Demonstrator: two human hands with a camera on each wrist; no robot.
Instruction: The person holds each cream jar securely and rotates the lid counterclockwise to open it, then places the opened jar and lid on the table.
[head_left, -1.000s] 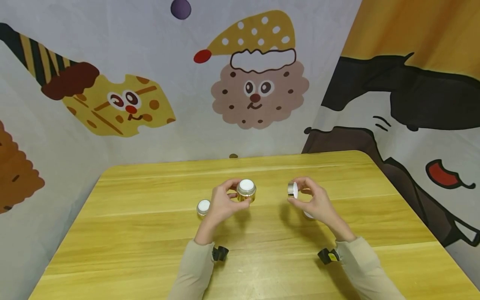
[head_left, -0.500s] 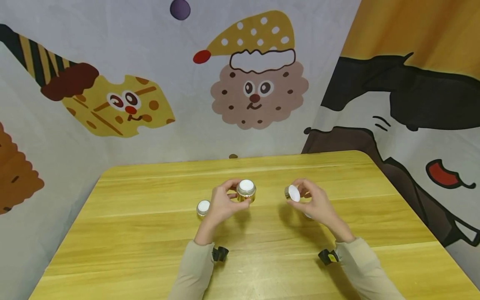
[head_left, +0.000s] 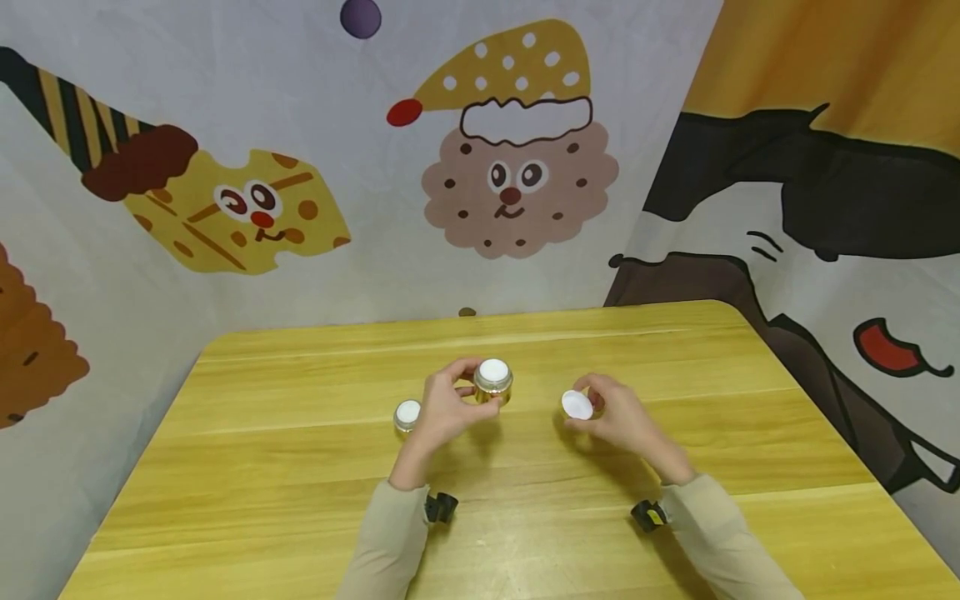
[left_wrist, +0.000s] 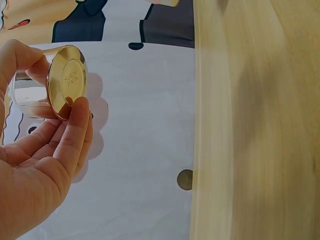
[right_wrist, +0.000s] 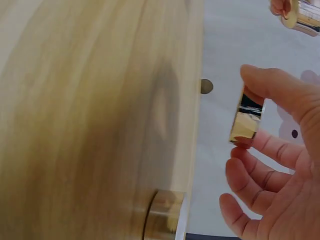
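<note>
My left hand (head_left: 446, 408) grips a shiny gold cream jar (head_left: 492, 392) between thumb and fingers, upright and raised over the table, its white top uncovered. In the left wrist view the stamped gold base of the jar (left_wrist: 70, 77) shows. My right hand (head_left: 624, 421) pinches a gold jar lid (head_left: 577, 406) by its rim, the white inside turned up. Jar and lid are apart, the lid to the right. The right wrist view shows the lid (right_wrist: 247, 117) edge-on between thumb and fingertip.
A second jar with a white top (head_left: 407, 413) stands on the wooden table (head_left: 285, 467), left of my left wrist. Near my right hand another gold piece with a white face (right_wrist: 165, 217) sits on the table. A cartoon-printed cloth (head_left: 375, 275) hangs behind the table.
My right hand has turned the lid from edge-on to white inside up, and moved it slightly down and left. The left hand and its jar have stayed put.
</note>
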